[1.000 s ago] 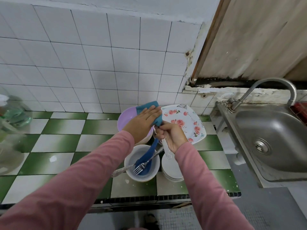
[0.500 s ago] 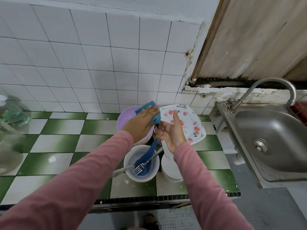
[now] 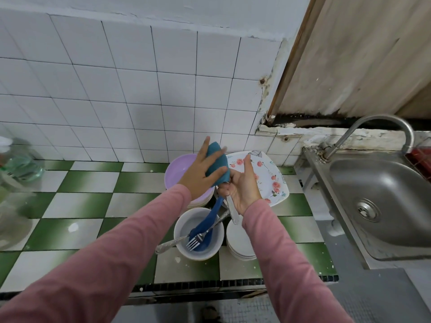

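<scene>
My left hand (image 3: 198, 180) holds a teal cloth (image 3: 218, 162), fingers spread over it, above the dishes at the back of the counter. The cloth is wrapped around the top of a metal utensil (image 3: 234, 213), whose handle sticks down below my right hand (image 3: 245, 187). My right hand grips that utensil with its lower fingers curled and its index finger pointing up. The utensil's upper end is hidden by the cloth.
Below my hands stands a white bowl (image 3: 182, 229) with a blue plastic spoon (image 3: 210, 215) and a fork (image 3: 196, 241), next to a stack of white plates (image 3: 238, 241). Behind are a purple bowl (image 3: 179, 169) and a floral plate (image 3: 270, 176). A steel sink (image 3: 384, 201) with a faucet (image 3: 377, 122) is right; a bottle (image 3: 18, 164) stands far left.
My left hand slid the cloth upward along the utensil and spread its fingers. My right hand went from a closed fist to index finger raised, still holding the utensil.
</scene>
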Available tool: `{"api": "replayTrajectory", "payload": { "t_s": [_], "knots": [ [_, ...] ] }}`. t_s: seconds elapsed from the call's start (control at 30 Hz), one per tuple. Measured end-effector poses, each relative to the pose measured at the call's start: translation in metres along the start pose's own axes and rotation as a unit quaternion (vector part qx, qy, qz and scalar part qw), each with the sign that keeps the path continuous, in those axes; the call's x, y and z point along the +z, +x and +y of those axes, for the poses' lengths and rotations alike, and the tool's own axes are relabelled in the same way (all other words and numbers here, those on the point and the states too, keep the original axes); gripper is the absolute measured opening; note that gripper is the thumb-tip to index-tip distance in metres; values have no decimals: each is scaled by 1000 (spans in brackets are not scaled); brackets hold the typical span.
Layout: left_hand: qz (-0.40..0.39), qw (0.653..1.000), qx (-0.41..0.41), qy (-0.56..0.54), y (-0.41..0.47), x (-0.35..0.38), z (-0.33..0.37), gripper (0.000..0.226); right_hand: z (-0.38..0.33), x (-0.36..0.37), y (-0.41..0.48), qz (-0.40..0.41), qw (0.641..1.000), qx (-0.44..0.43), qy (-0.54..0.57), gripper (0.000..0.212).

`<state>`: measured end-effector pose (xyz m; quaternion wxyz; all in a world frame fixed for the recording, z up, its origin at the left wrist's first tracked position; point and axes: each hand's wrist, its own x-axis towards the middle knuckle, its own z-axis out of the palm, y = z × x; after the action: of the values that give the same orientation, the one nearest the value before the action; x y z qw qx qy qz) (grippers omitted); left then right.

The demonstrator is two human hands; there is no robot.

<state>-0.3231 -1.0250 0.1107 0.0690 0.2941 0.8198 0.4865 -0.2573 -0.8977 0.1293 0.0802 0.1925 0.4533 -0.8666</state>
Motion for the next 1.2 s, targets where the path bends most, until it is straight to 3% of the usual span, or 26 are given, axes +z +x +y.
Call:
{"api": "replayTrajectory", "payload": {
  "t_s": [0.1, 0.3, 0.53, 0.67, 0.73, 0.9, 1.0, 1.1, 1.2],
  "knots": [
    [24, 997, -34, -69, 0, 0, 7, 74, -7, 4, -1, -7, 1000, -6, 0, 90],
    [71, 995, -69, 11, 5, 6, 18, 61, -4, 9, 6, 20, 999, -48, 4, 88],
    [134, 946, -148, -253, 10, 12, 34, 39, 3, 16, 4, 51, 995, -89, -9, 83],
    [142, 932, -175, -284, 13, 6, 30, 47, 4, 15, 5, 31, 997, -76, -3, 86],
    [142, 924, -205, -290, 15, 2, 25, 54, 2, 12, 4, 22, 998, -62, 3, 77],
    [166, 909, -253, -286, 20, -8, 15, 46, -5, 0, -5, 8, 998, -47, 35, 13],
    [206, 902, -263, -275, 22, -17, 7, 46, -5, -10, -4, 28, 998, -50, 28, 19],
    [191, 910, -247, -272, 18, -19, 2, 45, -4, -11, -4, 45, 997, -59, 36, 22],
    [165, 892, -252, -337, 13, -13, 3, 50, -2, -5, -3, 59, 994, -74, 45, 23]
  ]
}}
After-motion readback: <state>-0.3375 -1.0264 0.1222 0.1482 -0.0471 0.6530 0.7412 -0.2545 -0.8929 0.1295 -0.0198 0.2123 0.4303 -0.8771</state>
